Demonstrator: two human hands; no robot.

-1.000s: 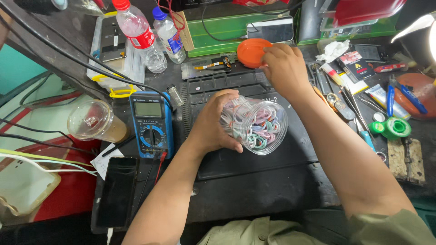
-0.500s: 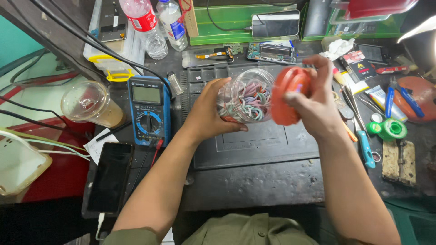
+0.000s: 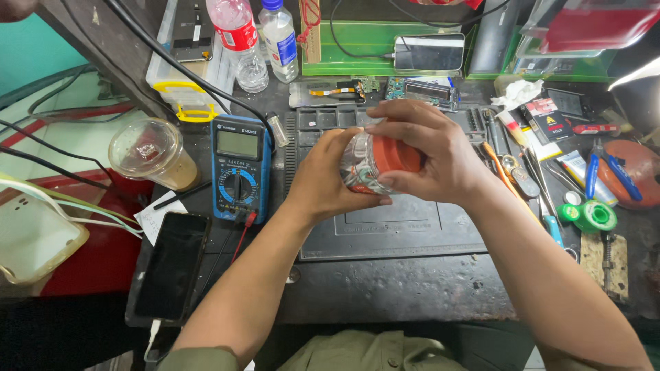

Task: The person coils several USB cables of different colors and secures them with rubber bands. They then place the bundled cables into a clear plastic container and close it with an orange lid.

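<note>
- Centre of frame: left hand wraps the clear jar of coloured bands, held above the black mat.
- Right hand clasps the orange lid seated on the jar mouth; capping step.
- Judged next: a twist to tighten.

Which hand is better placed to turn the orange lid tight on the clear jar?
The right hand, probably: its fingers already wrap the orange lid, which sits on the clear jar. The left hand grips the jar's body and can hold it steady.
</note>
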